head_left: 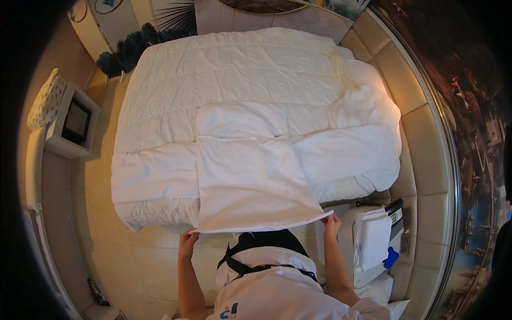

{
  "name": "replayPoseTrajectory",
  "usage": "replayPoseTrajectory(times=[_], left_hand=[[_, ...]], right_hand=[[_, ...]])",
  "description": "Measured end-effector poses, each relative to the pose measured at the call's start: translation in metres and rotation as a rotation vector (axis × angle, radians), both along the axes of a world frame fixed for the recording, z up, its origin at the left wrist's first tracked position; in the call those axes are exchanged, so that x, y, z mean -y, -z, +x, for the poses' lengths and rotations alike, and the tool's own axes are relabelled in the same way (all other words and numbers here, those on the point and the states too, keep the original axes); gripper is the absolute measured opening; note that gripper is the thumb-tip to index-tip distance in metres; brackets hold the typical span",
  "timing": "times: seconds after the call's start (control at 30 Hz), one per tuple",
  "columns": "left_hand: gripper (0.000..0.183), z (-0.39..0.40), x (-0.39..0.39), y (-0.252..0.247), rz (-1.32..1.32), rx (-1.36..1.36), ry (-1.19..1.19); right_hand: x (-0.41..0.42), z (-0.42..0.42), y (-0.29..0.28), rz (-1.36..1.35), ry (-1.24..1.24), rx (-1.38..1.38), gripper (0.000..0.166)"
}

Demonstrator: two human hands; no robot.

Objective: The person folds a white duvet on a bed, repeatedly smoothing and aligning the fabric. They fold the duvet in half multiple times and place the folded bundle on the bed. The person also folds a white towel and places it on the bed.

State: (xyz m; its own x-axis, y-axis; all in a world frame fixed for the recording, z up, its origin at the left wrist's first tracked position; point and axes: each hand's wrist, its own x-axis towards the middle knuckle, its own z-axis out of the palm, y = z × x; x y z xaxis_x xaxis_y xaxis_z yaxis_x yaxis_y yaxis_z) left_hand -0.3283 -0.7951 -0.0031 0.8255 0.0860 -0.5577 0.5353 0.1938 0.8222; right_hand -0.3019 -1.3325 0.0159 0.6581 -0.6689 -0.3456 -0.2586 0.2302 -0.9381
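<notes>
A white pillowcase (pixel 256 184) lies partly over the bed, its near edge pulled out past the bedside and held up in front of my body. My left hand (pixel 189 240) pinches its left near corner. At the right near corner, my right hand (pixel 331 224) grips the edge between thumb and fingers. The cloth reaches back to about the middle of the bed, where a crease or opening crosses it. Under it lies a white quilted duvet (pixel 232 64), with a smoother white cover (pixel 344 152) folded along the near side.
A padded headboard (pixel 426 152) runs along the right. Beside the bed at the lower right, a nightstand (pixel 366 278) bears folded white linens (pixel 370 240), a telephone (pixel 394 208) and a blue item (pixel 391 258). A white box-like unit (pixel 74 120) with a dark screen stands at the left.
</notes>
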Motion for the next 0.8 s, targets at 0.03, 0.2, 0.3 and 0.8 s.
replayPoseTrajectory(times=[0.03,0.2,0.3,0.8], left_hand=[[0.019,0.012,0.007,-0.005,0.045,0.013,-0.023],[0.019,0.063,0.024,-0.009,0.149,0.070,-0.154],[0.019,0.098,0.028,0.004,0.196,0.025,-0.232],[0.026,0.353,0.048,0.110,0.313,-0.187,-0.266]], right_hand=[[0.004,0.009,0.004,-0.018,-0.016,-0.013,0.017],[0.008,0.072,0.015,-0.028,-0.092,-0.168,0.017],[0.005,0.118,0.028,-0.158,-0.172,-0.215,0.017],[-0.025,0.338,0.175,-0.627,-0.412,-0.324,0.020]])
